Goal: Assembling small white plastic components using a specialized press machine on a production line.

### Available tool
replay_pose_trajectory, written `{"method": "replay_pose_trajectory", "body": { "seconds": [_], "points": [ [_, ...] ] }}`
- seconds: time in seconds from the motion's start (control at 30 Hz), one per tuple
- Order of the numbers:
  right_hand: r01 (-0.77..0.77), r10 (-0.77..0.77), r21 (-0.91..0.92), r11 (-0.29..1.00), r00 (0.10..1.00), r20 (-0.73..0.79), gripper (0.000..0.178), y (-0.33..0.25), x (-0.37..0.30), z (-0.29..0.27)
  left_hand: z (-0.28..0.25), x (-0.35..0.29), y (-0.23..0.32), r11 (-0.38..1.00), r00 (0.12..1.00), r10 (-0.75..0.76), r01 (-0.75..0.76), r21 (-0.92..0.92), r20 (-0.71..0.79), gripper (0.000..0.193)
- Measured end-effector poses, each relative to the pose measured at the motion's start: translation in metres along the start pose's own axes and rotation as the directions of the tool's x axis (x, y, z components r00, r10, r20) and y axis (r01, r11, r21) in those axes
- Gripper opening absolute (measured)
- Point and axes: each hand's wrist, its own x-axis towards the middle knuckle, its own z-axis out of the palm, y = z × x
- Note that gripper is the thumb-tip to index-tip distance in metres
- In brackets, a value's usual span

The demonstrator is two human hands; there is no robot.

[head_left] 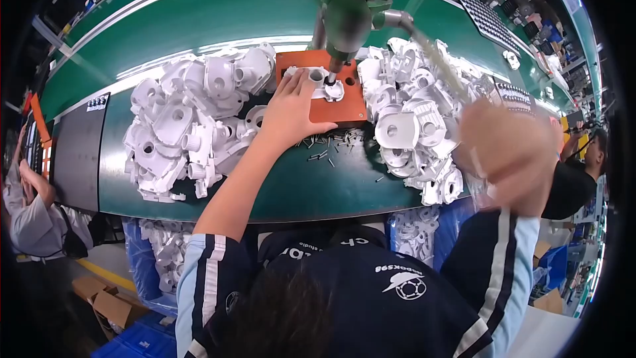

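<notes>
Beneath the press ram a white plastic part lies on an orange fixture block. My left hand holds this part down, its fingers over the left side and its thumb along the block's near edge. The ram's tip meets or nearly meets the part; I cannot tell which. My right hand, smeared by motion, is closed at the end of the press lever, which is blurred too. Small silver pins are scattered in front of the block.
Heaps of white plastic parts stand left and right of the block on the green table. Blue-lined bins of parts sit below the front edge. A dark tray lies left. Other people work at both sides.
</notes>
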Motion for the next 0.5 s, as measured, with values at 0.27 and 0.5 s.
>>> {"method": "replay_pose_trajectory", "body": {
  "seconds": [0.27,0.5],
  "points": [
    [0.227,0.131,0.679,0.698,0.892,-0.432,0.049,0.04,-0.027,-0.02,-0.015,0.033,0.011,0.956,0.965,-0.144,0.193,-0.223,0.218,0.076],
    [0.458,0.195,0.855,-0.243,0.887,-0.419,0.059,0.184,0.067,-0.093,-0.034,0.083,0.007,0.998,0.928,0.036,-0.012,-0.068,0.37,0.062]
  ]
}}
